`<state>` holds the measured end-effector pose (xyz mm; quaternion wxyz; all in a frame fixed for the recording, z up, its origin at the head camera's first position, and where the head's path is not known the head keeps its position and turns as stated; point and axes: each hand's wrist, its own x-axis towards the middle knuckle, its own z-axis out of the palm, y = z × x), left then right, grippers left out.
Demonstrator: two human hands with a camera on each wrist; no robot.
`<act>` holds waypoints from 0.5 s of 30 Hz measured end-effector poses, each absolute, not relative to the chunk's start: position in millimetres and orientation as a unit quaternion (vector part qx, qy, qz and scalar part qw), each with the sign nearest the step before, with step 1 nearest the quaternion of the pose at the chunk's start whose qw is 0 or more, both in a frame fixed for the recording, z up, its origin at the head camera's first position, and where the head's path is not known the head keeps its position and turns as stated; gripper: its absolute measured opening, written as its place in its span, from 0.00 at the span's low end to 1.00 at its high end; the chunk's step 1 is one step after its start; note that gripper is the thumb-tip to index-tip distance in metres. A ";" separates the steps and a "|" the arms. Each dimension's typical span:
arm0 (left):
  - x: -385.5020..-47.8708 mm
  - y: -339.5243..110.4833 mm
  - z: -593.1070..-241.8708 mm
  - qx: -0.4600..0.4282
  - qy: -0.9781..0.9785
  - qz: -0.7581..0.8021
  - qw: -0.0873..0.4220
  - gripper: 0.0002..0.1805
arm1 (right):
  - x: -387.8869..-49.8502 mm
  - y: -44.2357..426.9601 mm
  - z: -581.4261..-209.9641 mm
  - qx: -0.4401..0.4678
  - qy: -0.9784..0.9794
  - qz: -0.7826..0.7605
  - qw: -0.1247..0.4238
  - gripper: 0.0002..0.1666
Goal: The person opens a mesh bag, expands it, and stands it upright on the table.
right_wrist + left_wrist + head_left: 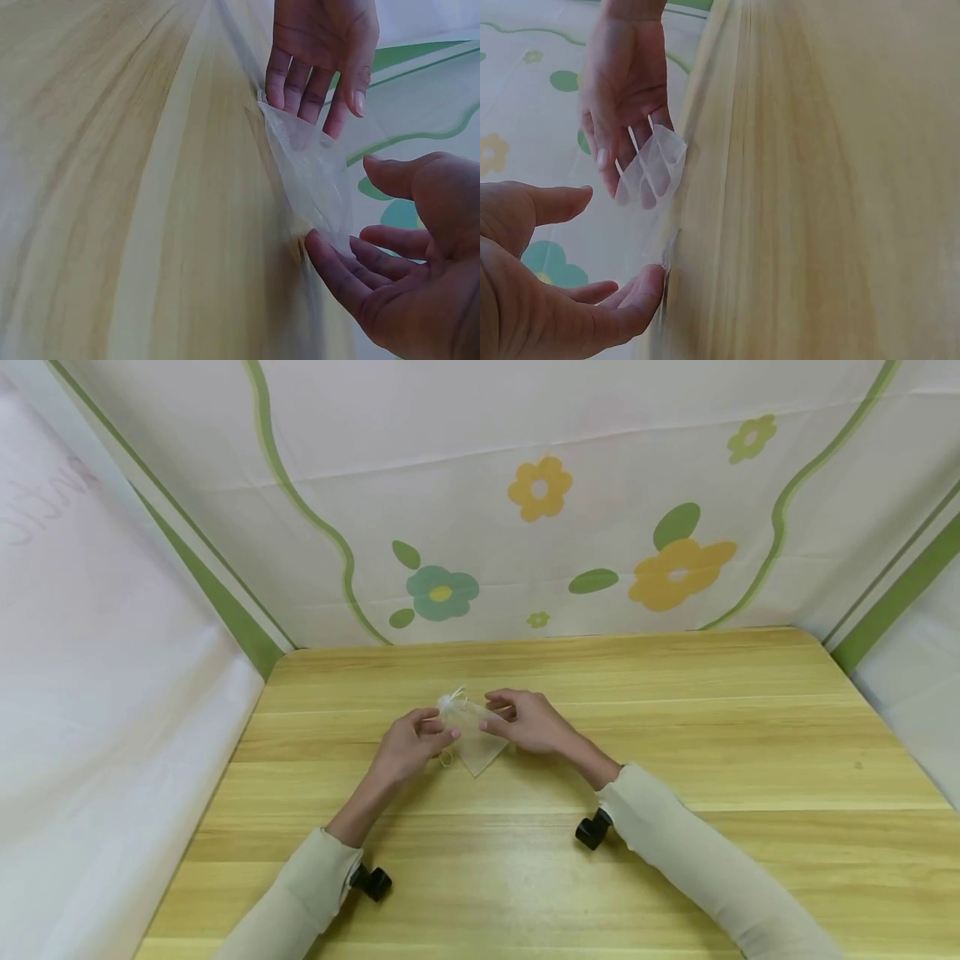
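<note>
A sheer white drawstring pouch [477, 745], gathered at its neck with thin white strings, lies between both hands above the wooden table. My left hand [406, 745] is at its gathered end, fingertips touching it. On the other side, my right hand [531, 723] has its fingers against the pouch's edge. In the left wrist view the right hand's fingers show through the thin fabric [654, 169]. Both wrist views show each thumb standing apart from the fingers, which are relaxed. A thin pale loop [446, 758] hangs beside the left thumb.
The wood-grain table [480, 877] reaches back to a white cloth wall [465, 527] printed with flowers and green vines. White cloth also hangs along the left side [97, 693]. Black wrist cameras [371, 882] stick out from the beige sleeves.
</note>
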<state>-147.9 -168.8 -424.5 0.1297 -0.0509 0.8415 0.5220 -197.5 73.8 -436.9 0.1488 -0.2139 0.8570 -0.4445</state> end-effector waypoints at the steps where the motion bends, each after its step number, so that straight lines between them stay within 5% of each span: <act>1: -148.3 -168.0 -424.5 -0.050 0.840 0.524 0.132 0.38 | -198.3 72.0 -436.7 -0.210 0.859 -0.443 0.149 0.36; 15: -148.7 -148.3 -421.3 -0.025 0.805 0.587 0.087 0.28 | -186.5 78.2 -427.9 -0.153 0.849 -0.488 0.132 0.24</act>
